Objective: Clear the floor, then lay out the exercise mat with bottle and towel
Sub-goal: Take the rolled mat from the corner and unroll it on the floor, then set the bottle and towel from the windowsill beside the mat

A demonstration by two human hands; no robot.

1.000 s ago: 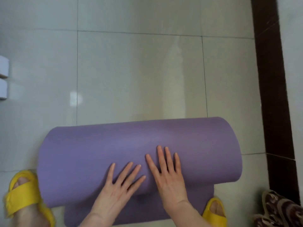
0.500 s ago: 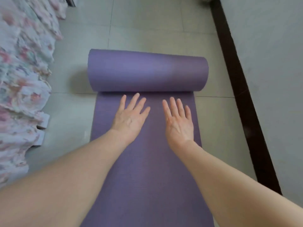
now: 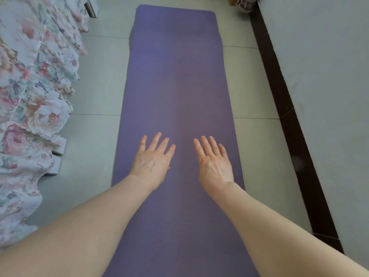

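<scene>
Purple mat (image 3: 175, 76) flat under both hands, left hand (image 3: 152, 159), right hand (image 3: 213, 160), fingers spread, gripping nothing

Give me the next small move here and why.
Probably lift both hands off and go for the bottle and towel. The purple mat looks fully unrolled and flat on the tile floor; the left hand and right hand rest open on it, holding nothing. No bottle or towel in view.
</scene>
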